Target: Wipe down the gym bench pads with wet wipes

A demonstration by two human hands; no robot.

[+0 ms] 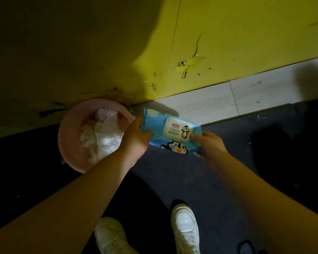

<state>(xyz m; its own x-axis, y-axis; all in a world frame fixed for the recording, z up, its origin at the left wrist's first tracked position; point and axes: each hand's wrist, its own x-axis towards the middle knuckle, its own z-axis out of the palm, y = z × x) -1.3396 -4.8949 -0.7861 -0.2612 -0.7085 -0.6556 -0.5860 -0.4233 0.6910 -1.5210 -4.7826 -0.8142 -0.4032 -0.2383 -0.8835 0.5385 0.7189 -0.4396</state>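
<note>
I hold a blue pack of wet wipes point(160, 125) with penguin pictures and a white flip lid point(178, 131) in front of me, above the floor. My left hand point(136, 140) grips the pack's left end. My right hand point(211, 143) holds the right end, with the thumb lying on the edge of the closed lid. No gym bench pad is in view.
A pink bin point(70, 132) with several crumpled white wipes point(101, 136) stands on the dark floor mat against the scuffed yellow wall point(228, 43). A strip of light floor tile point(246, 96) runs along the wall. My white shoes point(185, 230) are below.
</note>
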